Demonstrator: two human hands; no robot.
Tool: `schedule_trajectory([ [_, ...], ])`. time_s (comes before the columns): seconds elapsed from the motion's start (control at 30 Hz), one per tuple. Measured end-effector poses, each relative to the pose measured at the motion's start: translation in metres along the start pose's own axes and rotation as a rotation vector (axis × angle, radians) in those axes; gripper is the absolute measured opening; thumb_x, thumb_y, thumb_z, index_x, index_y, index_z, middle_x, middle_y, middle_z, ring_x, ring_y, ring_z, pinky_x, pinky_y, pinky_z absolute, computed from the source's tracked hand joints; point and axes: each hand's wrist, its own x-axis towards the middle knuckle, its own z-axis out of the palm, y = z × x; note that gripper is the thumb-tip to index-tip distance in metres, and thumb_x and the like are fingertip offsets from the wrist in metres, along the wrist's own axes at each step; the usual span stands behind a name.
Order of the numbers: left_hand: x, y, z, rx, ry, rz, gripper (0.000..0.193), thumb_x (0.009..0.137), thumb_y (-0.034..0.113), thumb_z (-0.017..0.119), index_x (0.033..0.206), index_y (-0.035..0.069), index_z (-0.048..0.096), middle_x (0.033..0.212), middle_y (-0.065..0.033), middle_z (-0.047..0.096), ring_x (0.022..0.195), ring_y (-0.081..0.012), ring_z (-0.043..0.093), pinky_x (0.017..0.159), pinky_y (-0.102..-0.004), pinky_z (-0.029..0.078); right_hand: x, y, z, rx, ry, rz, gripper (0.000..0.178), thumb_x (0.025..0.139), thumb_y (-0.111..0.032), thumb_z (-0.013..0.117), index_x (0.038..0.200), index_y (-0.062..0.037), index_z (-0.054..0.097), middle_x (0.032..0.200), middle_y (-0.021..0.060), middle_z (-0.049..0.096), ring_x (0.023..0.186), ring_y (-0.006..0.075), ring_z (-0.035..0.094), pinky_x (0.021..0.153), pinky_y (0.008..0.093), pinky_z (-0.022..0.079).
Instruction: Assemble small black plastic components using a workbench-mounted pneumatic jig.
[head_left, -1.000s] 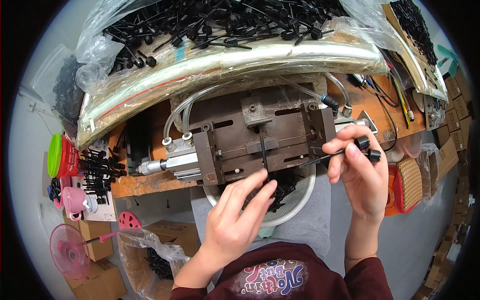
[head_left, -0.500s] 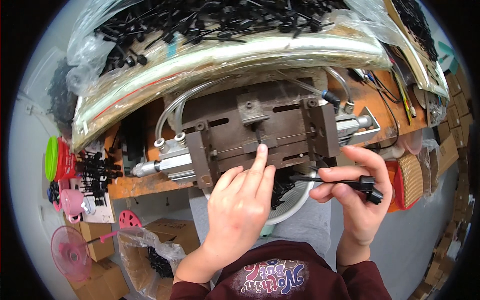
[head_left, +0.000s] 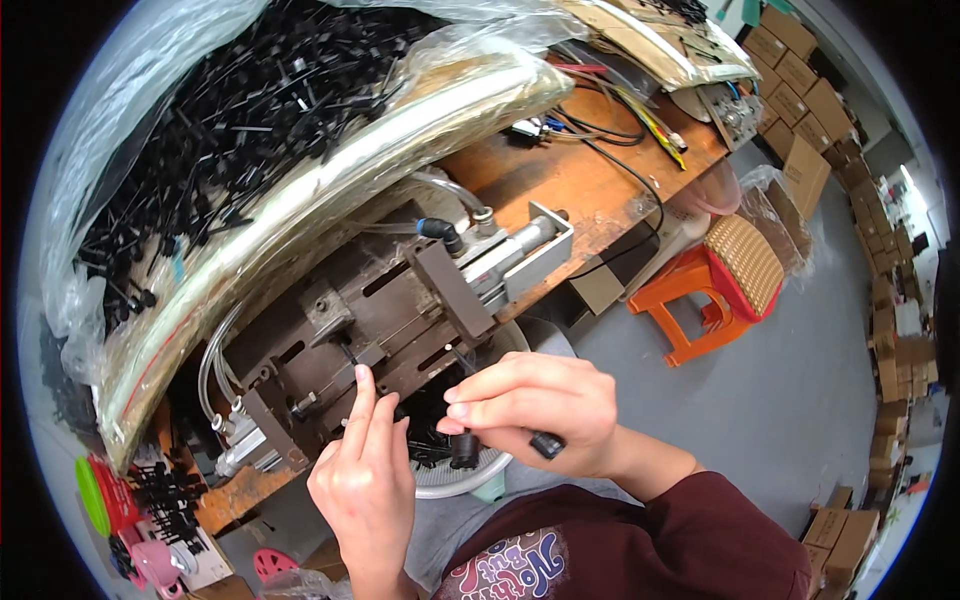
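The index finger of my left hand (head_left: 362, 490) reaches out to a small black stemmed part (head_left: 350, 354) in the middle of the brown metal fixture (head_left: 290, 345). My other left fingers lie loosely extended, with nothing held in them. Close by on the right, my right hand (head_left: 545, 405) is pinched round black stemmed plastic pieces. One thick black end (head_left: 464, 450) hangs below the fingertips, and another black end (head_left: 547, 444) sticks out under the palm. Beneath both hands, a white basket (head_left: 470, 490) contains more black parts, partly hidden.
Pneumatic cylinders (head_left: 510, 262) with clear hoses flank the fixture on the wooden bench (head_left: 610, 215). A plastic-lined container (head_left: 350, 150) heaped with black parts stands behind it. An orange stool (head_left: 680, 310) with a woven seat is at right, and cardboard boxes (head_left: 800, 75) line the far side.
The whole view has swung round, tilting the bench. My right hand has come closer to the fixture and my left hand, its fingers now more curled. My left index finger stays at the fixture's middle.
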Motion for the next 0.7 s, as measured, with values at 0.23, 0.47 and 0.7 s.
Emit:
schedule_trajectory([
  [0.23, -0.014, 0.016, -0.023, -0.799, 0.013, -0.166, 0.038, 0.065, -0.007, 0.079, 0.101, -0.006, 0.068, 0.097, -0.0146, 0.069, 0.078, -0.0161, 0.067, 0.068, -0.0253, 0.056, -0.009, 0.008, 0.011, -0.284, -0.025, -0.371, 0.025, 0.069, -0.009, 0.07, 0.089, 0.0063, 0.066, 0.095, 0.019, 0.066, 0.072, 0.0252, 0.066, 0.064, 0.033, 0.057],
  [0.47, -0.015, 0.013, -0.026, -0.67, 0.16, -0.138, 0.032, 0.064, 0.0, 0.084, 0.093, 0.001, 0.071, 0.087, -0.0091, 0.066, 0.073, -0.0176, 0.063, 0.061, -0.0272, 0.053, 0.003, 0.002, 0.012, -0.336, -0.117, -0.29, 0.026, 0.075, -0.006, 0.072, 0.101, -0.0009, 0.071, 0.104, 0.0149, 0.069, 0.086, 0.0224, 0.07, 0.074, 0.0305, 0.059],
  [0.7, -0.013, -0.011, 0.013, -0.175, 0.209, 0.024, 0.028, 0.065, 0.006, 0.081, 0.089, 0.0, 0.069, 0.118, -0.0145, 0.067, 0.084, -0.0228, 0.067, 0.071, -0.0317, 0.053, -0.005, 0.003, 0.009, -0.049, -0.102, -0.098, 0.059, 0.071, -0.025, 0.084, 0.113, 0.0096, 0.062, 0.115, 0.0238, 0.062, 0.1, 0.0335, 0.066, 0.084, 0.0385, 0.056],
])
